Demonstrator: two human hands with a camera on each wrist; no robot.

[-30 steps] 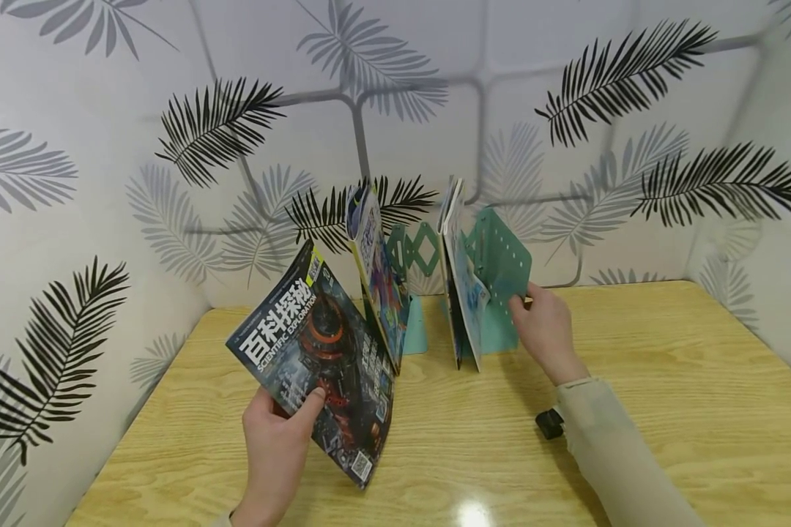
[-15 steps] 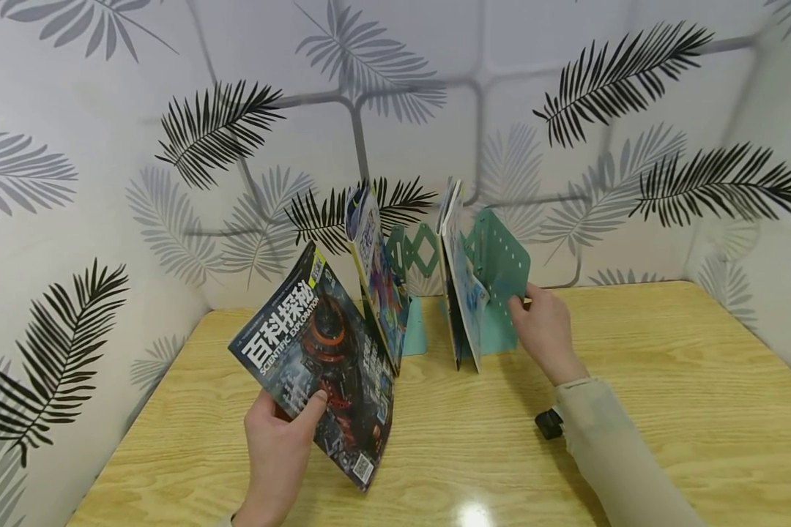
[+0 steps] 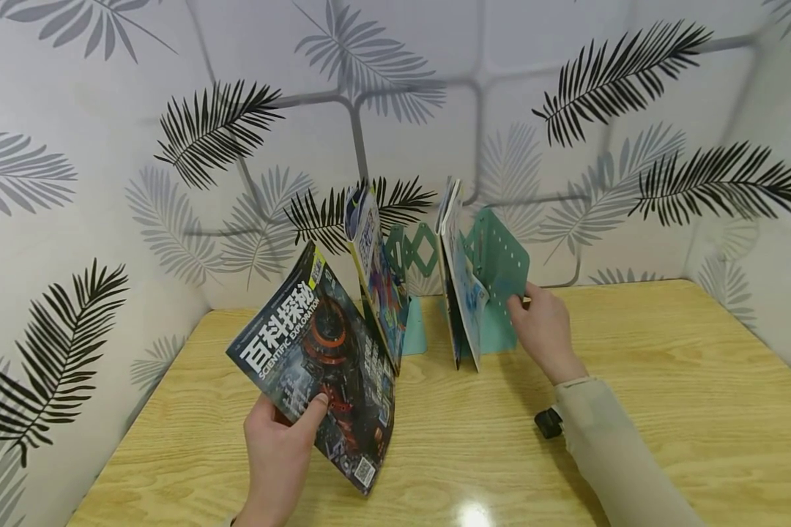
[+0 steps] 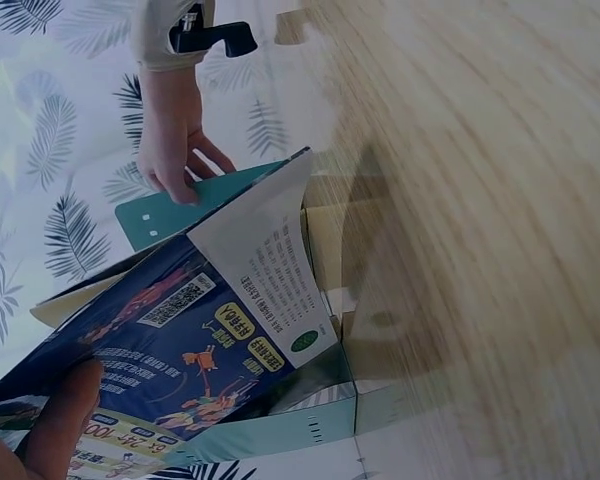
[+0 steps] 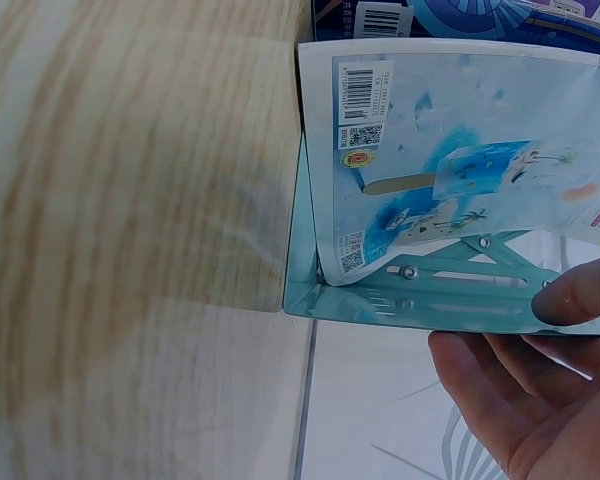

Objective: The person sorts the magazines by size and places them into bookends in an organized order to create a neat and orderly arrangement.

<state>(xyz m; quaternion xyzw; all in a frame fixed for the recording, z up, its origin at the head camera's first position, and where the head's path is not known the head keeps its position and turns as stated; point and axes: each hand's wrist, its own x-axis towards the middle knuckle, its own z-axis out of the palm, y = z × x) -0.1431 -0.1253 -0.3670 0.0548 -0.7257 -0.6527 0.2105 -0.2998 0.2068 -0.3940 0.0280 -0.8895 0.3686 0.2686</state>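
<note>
My left hand (image 3: 280, 446) grips a dark magazine (image 3: 303, 348) titled Scientific Exploration, its thumb across the front cover. The magazine leans to the left over the table. Its blue back cover (image 4: 220, 350) fills much of the left wrist view. With thumb and fingers, my right hand (image 3: 546, 326) pinches the right end plate of a green expandable bookend (image 3: 509, 252). Between the end plates stand a colourful magazine (image 3: 379, 282) on the left and thin pale books (image 3: 458, 278) on the right, with a gap between them. Folding lattice bars (image 3: 425, 249) show in that gap.
A wooden table (image 3: 646, 380) carries the bookend near its back edge. Behind it rises a wall (image 3: 521, 44) with a leaf pattern. A small black device (image 3: 549, 423) sits at the right sleeve's cuff.
The held magazine's lower corner has shifted slightly down and to the right, with the left thumb moving a little along with it. The right hand stays on the bookend plate.
</note>
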